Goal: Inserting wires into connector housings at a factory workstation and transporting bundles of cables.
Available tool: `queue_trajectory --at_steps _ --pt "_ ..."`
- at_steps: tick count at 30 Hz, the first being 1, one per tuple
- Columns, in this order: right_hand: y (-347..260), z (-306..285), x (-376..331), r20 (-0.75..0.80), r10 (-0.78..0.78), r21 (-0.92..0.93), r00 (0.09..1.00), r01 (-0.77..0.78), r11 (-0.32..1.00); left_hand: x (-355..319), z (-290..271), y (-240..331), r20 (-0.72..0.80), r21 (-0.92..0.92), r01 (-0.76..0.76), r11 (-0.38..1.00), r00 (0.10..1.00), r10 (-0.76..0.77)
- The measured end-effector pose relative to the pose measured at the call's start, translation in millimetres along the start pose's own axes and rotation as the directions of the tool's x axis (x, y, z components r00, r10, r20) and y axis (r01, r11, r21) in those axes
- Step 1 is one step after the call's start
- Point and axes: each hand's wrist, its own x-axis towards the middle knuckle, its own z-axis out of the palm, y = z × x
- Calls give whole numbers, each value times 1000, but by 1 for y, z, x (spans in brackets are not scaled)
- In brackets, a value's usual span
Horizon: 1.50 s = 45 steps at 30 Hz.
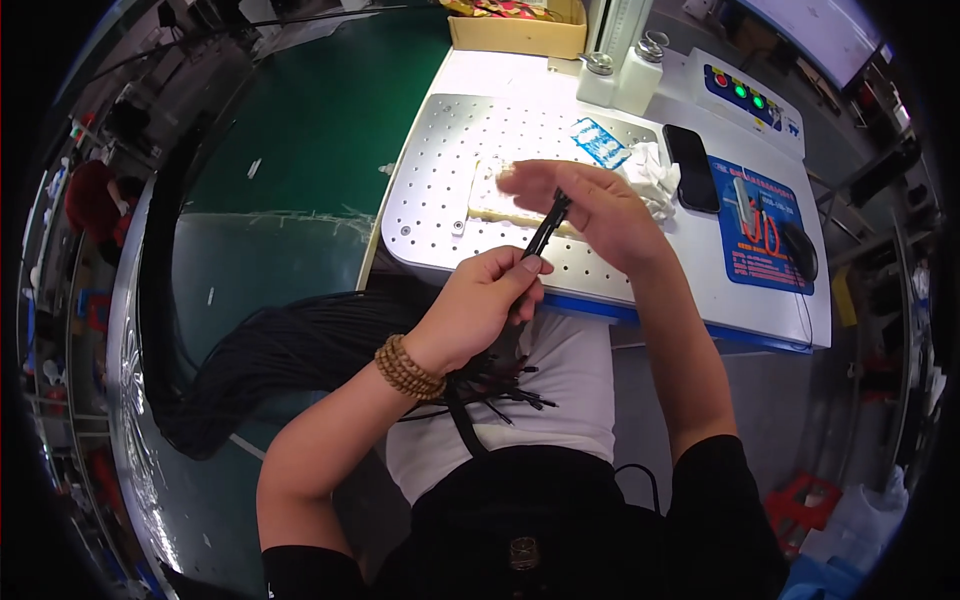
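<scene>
My left hand [480,305], with a beaded bracelet on the wrist, is closed round a few slim black cable ends [543,238] that point up and to the right. My right hand [600,212] is at their upper tips, its fingers stretched out to the left; whether the palm touches the tips I cannot tell. Below my hands, several black cable plugs [520,385] lie over my lap. They join a thick bundle of black cables [290,345] on the left. Beyond my hands, a pale block-like fixture [487,205] sits on a perforated metal plate [430,150], partly hidden by my right hand.
On the white worktable are crumpled tissue [652,178], a blue-and-white packet [600,142], a black phone [691,168], a blue mat [750,240] with a mouse [799,250], two pump bottles [638,78] and a button box [745,95]. A green table [310,130] stands left; a cardboard box [515,35] is behind.
</scene>
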Motion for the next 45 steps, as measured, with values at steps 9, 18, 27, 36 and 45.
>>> queue_trajectory --at_steps 9,18,27,36,45 --pt "31 -10 -19 -571 -379 -481 728 78 873 30 -9 -5 -230 411 -215 886 916 328" --pt "46 -2 -22 -72 -551 -996 831 -34 79 61 -9 0 -149 -32 -56 998 988 51" --pt "50 1 -18 -61 -568 -992 821 -113 -56 68 -8 -1 -177 -23 -49 999 983 44" --pt "47 10 -11 -13 -510 -987 860 -92 -130 53 -32 0 -267 194 -142 971 944 191" --pt "54 13 -13 -15 -566 -987 824 -104 -124 37 -27 2 -271 85 -70 994 958 90"
